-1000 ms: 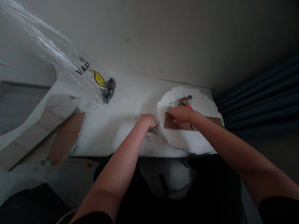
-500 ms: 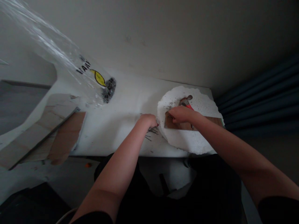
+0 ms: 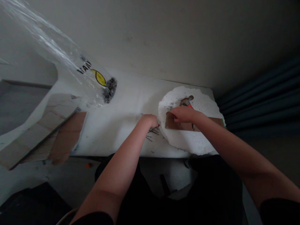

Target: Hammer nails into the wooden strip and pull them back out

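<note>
My left hand (image 3: pixel 150 120) is closed, its fingertips down at a small heap of thin dark nail-like sticks (image 3: pixel 153 132) beside a white disc. Whatever it may pinch is hidden. My right hand (image 3: pixel 184 114) is curled over the left end of a brown flat board (image 3: pixel 181 126), thumb and fingers together; I cannot make out what is between them. The board lies on the white, rough-edged disc (image 3: pixel 182 140). Just behind the right hand rests a tool with a metal head and red on its handle (image 3: pixel 187 100), partly covered by the hand.
The white table (image 3: pixel 131 93) stands against a grey wall. Clear plastic wrapping with black and yellow print (image 3: pixel 99 78) hangs over its back left. Brown panels (image 3: pixel 67 134) lean over the left front edge. A dark curtain (image 3: pixel 260 97) hangs at the right. Dark grit is scattered on the disc.
Both hands stay almost in place. The right hand has shifted very slightly at the board's left end; nothing else has visibly moved.
</note>
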{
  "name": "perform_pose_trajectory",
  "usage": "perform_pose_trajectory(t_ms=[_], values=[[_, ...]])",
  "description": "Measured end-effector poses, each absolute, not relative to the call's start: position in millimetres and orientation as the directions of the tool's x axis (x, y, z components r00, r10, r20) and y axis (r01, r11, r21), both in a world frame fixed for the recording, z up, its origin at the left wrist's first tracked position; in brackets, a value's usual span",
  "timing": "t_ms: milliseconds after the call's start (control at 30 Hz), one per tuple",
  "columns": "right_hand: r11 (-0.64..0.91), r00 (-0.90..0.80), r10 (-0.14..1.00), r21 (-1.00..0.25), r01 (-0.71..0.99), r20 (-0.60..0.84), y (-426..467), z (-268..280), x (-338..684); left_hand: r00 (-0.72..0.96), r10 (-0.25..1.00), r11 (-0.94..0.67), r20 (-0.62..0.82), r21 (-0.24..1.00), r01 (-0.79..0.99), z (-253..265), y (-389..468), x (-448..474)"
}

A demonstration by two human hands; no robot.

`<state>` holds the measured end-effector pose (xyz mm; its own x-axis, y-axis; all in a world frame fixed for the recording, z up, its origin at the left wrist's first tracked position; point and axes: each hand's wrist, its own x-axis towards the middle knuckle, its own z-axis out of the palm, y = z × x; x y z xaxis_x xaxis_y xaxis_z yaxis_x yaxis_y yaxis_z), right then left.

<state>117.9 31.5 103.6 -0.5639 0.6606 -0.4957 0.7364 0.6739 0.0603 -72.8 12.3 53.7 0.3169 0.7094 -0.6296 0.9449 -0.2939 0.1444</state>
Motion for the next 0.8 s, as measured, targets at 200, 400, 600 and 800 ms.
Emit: perform_pose_trajectory(t_ms=[200,400,600,800], values=[[0.673,-0.568,0.666,0.06,0.738,-0.484,31.0,104.8,120.1,0.319,0.698,-0.311,-0.641,0.13,0.941,55.3,12.3,-72.8],[0.681,-0.601,0.659,0.017,0.732,-0.452,32.2,103.0,130.5,0.32,0.711,-0.3,-0.626,0.141,0.943,58.0,11.1,-72.9],[0.656,-0.608,0.695,-0.005,0.754,-0.384,30.9,107.7,138.7,0.324,0.709,-0.302,-0.627,0.146,0.942,58.2,9.9,-73.0],[0.612,-0.629,0.763,-0.144,0.778,-0.149,26.2,143.7,148.9,0.301,0.72,-0.255,-0.625,0.164,0.953,58.6,14.2,-74.7]])
